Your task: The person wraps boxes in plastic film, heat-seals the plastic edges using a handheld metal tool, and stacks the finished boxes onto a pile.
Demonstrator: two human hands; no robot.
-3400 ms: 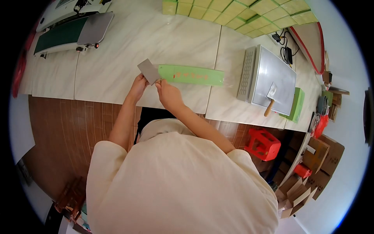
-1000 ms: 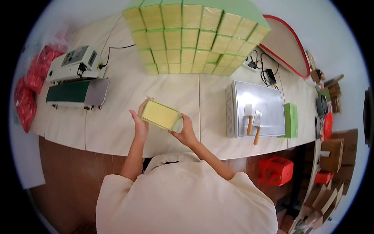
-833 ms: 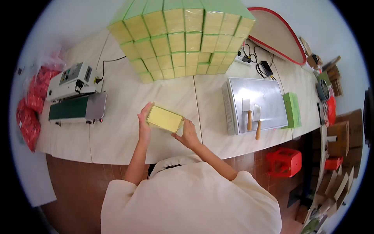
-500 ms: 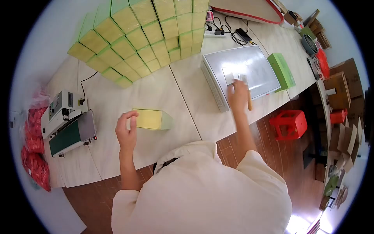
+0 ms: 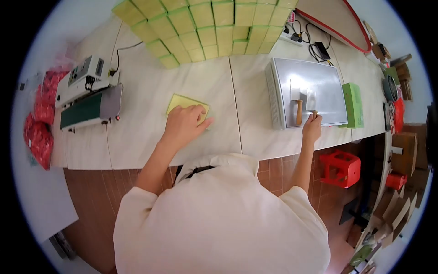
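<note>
My left hand [image 5: 183, 122] lies over a small yellow-topped box [image 5: 181, 99] on the marble-patterned table, its fingers bent across the box's top face. At the metal hot plate [image 5: 326, 80] my right hand [image 5: 312, 128] is closed round the wooden handle of a scraper [image 5: 311, 101], whose blade rests on the plate. Another scraper [image 5: 299, 109] lies just left of it, its wooden handle pointing toward me.
Stacked green and yellow boxes [image 5: 207, 36] stand at the back. A sealing machine [image 5: 86, 107] is at the left, near red packets [image 5: 39, 137]. Right of the plate is a green box [image 5: 352, 105]. Cables [image 5: 310, 43] lie behind it; a red stool [image 5: 340, 169] stands below.
The box went from between both hands onto the table. My left hand has come down over it. My right hand has moved right to the hot plate and taken a scraper handle.
</note>
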